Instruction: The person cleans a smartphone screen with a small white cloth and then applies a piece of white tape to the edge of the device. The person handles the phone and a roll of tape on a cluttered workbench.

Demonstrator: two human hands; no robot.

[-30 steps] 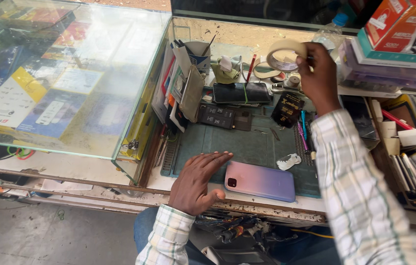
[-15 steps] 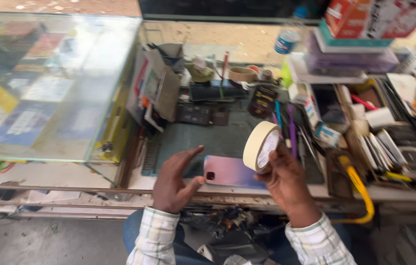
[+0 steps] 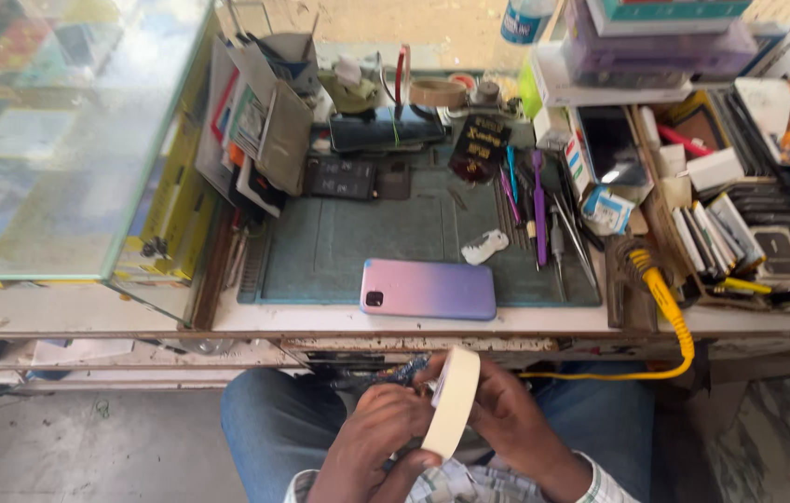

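A roll of cream masking tape (image 3: 454,401) stands on edge over my lap, below the bench edge. My left hand (image 3: 372,440) pinches its lower rim and my right hand (image 3: 513,421) cups it from the right. Both hands grip the roll. A pink-to-purple phone (image 3: 429,289) lies face down at the front of the dark green work mat (image 3: 348,242), above my hands and apart from them.
A glass display case (image 3: 50,140) fills the left. Tweezers and a purple-handled tool (image 3: 538,200) lie on the mat's right side, with a small white scrap (image 3: 485,246). Boxes, phone parts and a yellow cable (image 3: 665,307) crowd the right. A second tape roll (image 3: 438,92) sits at the back.
My right hand carried the tape roll from the back of the bench down to my lap. My left hand left the phone and joined it on the roll.
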